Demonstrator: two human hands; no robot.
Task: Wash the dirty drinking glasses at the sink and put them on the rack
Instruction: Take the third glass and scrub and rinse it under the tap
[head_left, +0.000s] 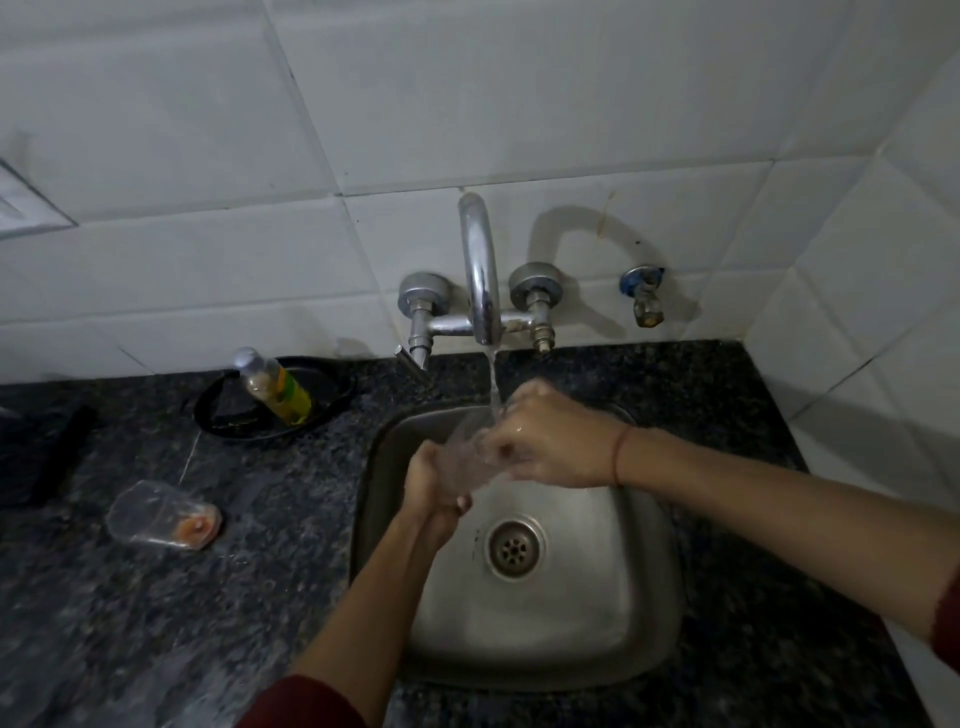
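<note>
- The white tiled wall (467, 104) fills the upper half of your view, meeting a second tiled wall in a corner on the right.
- The dark speckled counter (130, 597) runs along the wall and surrounds the basin on all sides.
- The steel sink (597, 597) sits in the counter, its round drain (514, 545) showing below your hands.
- The tap (480, 270) curves out from the wall above the sink, and a thin stream of water (493, 384) falls from its spout onto the glass.
- Your right hand (550, 441) reaches in from the right, a thin red thread round its wrist; its fingers curl over the upper end of the glass, though blur and water hide how tightly.
- Your left hand (431, 483) comes up from below with its fingers wrapped closed around the lower end of the glass.
- The glass (470, 457) you are rinsing is held tilted between both hands, over the sink and under the stream.
- A black pan (228, 415) rests on the counter left of the tap, and a bottle (275, 387) of yellow-green liquid lies tilted in it.
- A second glass (163, 514) lies on its side on the counter, well left of the sink, with orange residue at one end.
</note>
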